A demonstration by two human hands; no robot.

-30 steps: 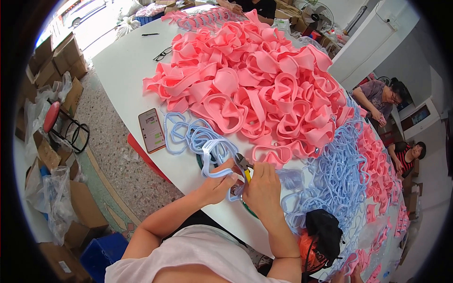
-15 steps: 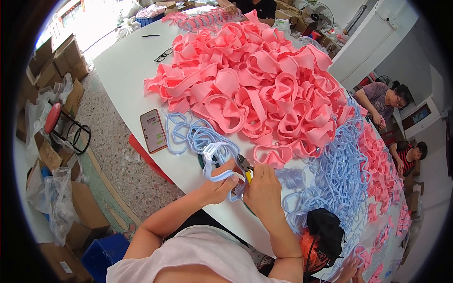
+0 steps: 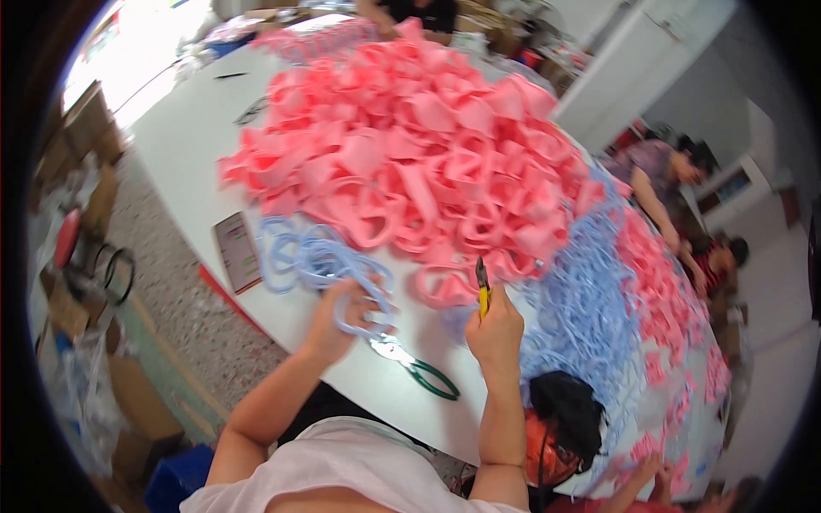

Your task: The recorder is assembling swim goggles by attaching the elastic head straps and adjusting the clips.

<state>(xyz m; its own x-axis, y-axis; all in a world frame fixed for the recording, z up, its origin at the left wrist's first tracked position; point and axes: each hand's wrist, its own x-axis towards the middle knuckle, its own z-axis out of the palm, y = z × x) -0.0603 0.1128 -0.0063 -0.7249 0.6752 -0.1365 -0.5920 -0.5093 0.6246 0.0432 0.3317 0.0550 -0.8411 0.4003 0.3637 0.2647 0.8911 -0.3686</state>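
My left hand (image 3: 332,323) is curled at a light blue plastic loop (image 3: 344,313), part of which crosses in front of the palm. Beyond it lies a tangle of similar light blue loops (image 3: 321,256). My right hand (image 3: 496,332) is wrapped round yellow-handled cutting pliers (image 3: 483,289), their dark jaws pointing away from me. On the white table between my hands lies a tool with green looped handles (image 3: 432,382) and a shiny metal head beside my left fingers; blur hides its exact kind.
A big heap of soft pink mask-shaped pieces (image 3: 402,154) fills the middle. More light blue loops (image 3: 590,291) pile up at right, near a black bag (image 3: 564,410). A phone (image 3: 237,252) and glasses (image 3: 252,111) lie at left. Other people sit around the table (image 3: 175,141).
My hands have moved apart: the pliers have come away from the loop in my left hand and now point upward. The green-handled tool has come into sight. The whole view has shifted.
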